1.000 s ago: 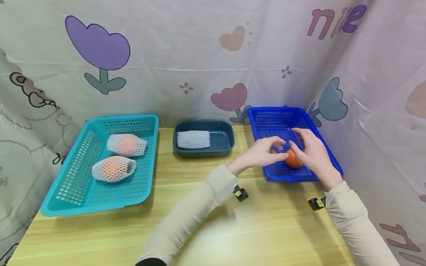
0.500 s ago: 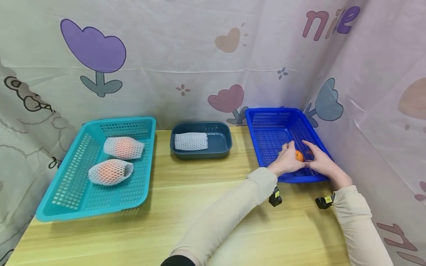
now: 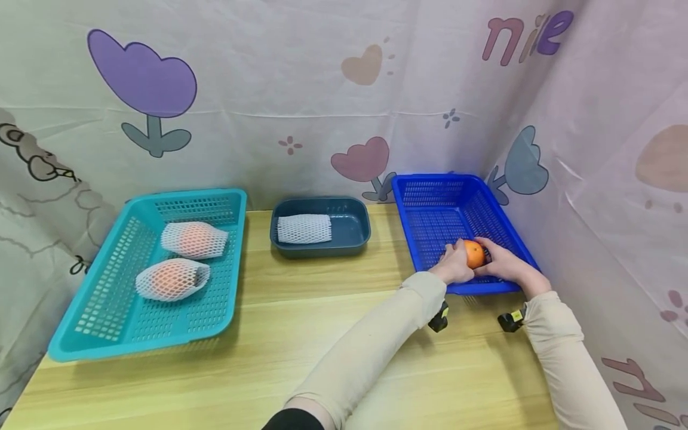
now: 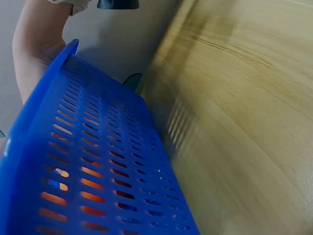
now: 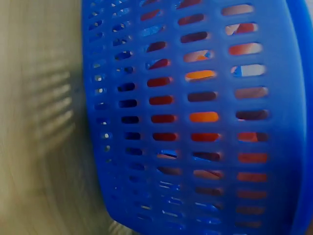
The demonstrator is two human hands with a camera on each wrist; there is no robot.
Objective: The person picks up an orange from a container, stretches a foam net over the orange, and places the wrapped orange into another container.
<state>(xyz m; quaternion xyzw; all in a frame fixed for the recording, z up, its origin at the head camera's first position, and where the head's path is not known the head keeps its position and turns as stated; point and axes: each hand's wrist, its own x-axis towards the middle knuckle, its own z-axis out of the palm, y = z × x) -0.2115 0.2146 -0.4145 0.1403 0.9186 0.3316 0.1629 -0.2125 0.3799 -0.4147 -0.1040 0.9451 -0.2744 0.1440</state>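
An orange (image 3: 475,254) sits at the near end of the blue basket (image 3: 430,224), between my two hands. My left hand (image 3: 454,264) grips its left side, thumb towards me. From the right, my right hand (image 3: 504,263) holds it too, fingers curving over the far side and thumb at the near side. In the left wrist view the slotted basket wall (image 4: 110,147) covers most of the left hand, and patches of orange peel show through the slots. The right wrist view likewise looks through the basket wall (image 5: 225,127), with orange and skin tones behind it.
A dark teal tray (image 3: 352,242) at the back middle holds a white foam net sleeve (image 3: 304,229). On the left, a turquoise basket (image 3: 215,319) holds two round fruits in foam nets (image 3: 194,239). Printed cloth (image 3: 252,71) hangs behind the wooden table (image 3: 258,370).
Both hands have come down into the blue basket and closed in on the orange from either side. The head view has shifted slightly, so the scene sits further left.
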